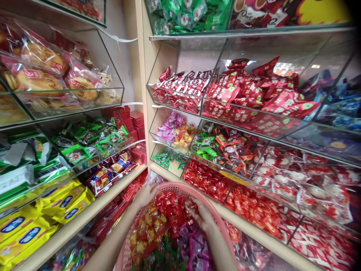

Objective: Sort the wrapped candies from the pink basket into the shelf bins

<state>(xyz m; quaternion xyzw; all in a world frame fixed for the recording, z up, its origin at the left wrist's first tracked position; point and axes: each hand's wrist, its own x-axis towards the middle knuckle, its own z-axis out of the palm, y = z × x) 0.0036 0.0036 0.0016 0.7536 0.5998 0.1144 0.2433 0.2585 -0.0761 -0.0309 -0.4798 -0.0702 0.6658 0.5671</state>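
Left hand [146, 194], fingers extended, lies at the far-left rim of the basket [217, 213]; right hand [201, 216], half-curled, reaches red sweets [171, 207], grip unclear.

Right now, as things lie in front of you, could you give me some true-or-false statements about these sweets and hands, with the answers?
1. The left hand is at the rim of the pink basket. True.
2. The right hand is up on a shelf. False: it is in the basket, by the red sweets.
3. The yellow packets are on the left shelves. True.
4. The purple sweets lie at the basket's left side. False: they lie at its right.
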